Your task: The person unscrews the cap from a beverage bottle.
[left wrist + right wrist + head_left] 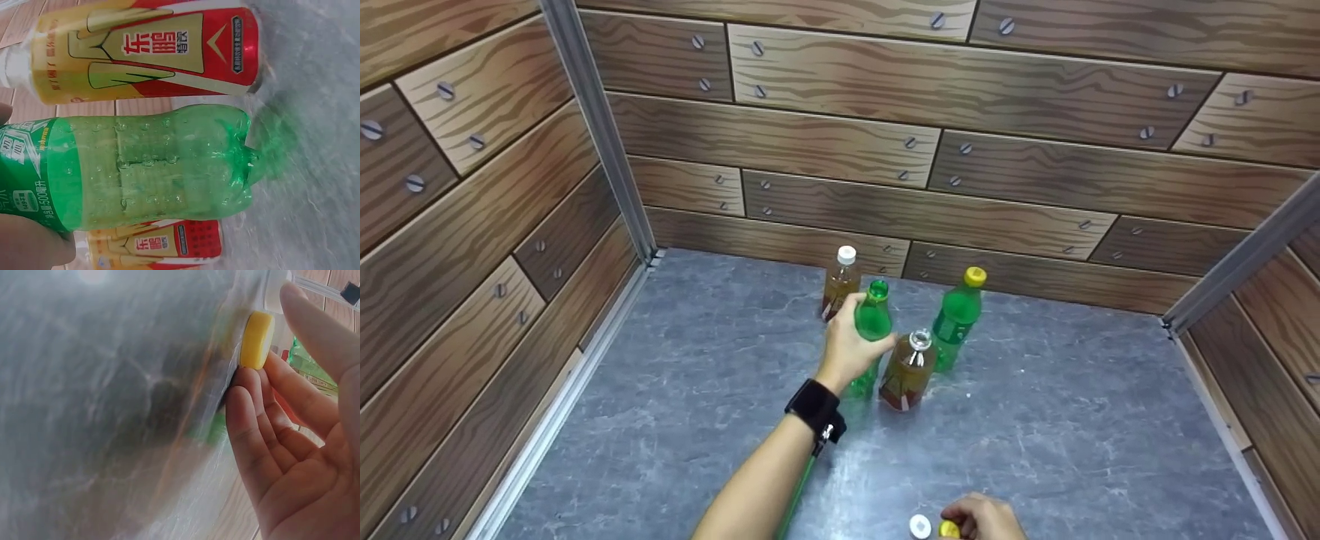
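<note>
My left hand (844, 352) grips an uncapped green plastic bottle (874, 322) around its upper part. In the left wrist view the bottle's clear green base (169, 169) shows below its label; whether it touches the table I cannot tell. Just right of it stands an uncapped drink bottle (910, 375) with brown contents. Behind the hand is a similar bottle (844, 281) with a white cap. My right hand (990, 517) is low at the front, its fingertips touching a yellow bottle cap (257, 340) on the table, thumb held apart. A white cap (920, 526) lies beside it.
A green bottle (958, 315) with a yellow cap stands at the back right of the group. Wood-patterned walls (840, 112) with metal corner posts enclose the grey tabletop (1072, 420). A thin green strip (799, 487) shows beside my left forearm, mostly hidden.
</note>
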Available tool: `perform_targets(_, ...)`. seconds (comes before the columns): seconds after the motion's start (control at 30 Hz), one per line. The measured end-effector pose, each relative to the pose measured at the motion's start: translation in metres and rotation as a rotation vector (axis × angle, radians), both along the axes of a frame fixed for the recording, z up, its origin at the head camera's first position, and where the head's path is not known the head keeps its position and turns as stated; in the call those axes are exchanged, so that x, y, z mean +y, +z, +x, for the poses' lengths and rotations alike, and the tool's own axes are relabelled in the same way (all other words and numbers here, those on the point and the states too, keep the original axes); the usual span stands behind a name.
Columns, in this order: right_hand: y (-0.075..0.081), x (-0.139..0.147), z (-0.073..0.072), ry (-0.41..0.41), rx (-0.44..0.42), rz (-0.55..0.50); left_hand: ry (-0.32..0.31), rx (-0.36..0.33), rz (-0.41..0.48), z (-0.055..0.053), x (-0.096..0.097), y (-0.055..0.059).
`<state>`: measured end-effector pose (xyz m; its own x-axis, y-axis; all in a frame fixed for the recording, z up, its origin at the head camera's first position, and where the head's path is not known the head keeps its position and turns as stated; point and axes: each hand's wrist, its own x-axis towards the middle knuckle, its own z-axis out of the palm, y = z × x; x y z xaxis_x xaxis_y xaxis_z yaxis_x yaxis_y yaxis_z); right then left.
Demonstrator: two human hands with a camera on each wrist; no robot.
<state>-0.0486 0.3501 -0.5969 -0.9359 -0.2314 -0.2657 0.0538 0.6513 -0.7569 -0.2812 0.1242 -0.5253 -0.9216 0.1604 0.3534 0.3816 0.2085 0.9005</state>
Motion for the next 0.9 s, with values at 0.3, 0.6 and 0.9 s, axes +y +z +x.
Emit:
perform_targets(0.3,0.001,-0.002,0.000,-0.018,-0.081,-0.030,0.044,0.023,-0.043,-0.016,0.010,-0.017)
perform_targets(0.6,0.003,-0.002,-0.003,-0.032,-0.107,-0.026,0.054,0.035,-0.018,-0.016,0.013,-0.020)
perform_targets(0.9,0.002,0.000,-0.002,-0.006,-0.069,-0.025,0.034,0.046,0.076,-0.016,0.011,-0.022)
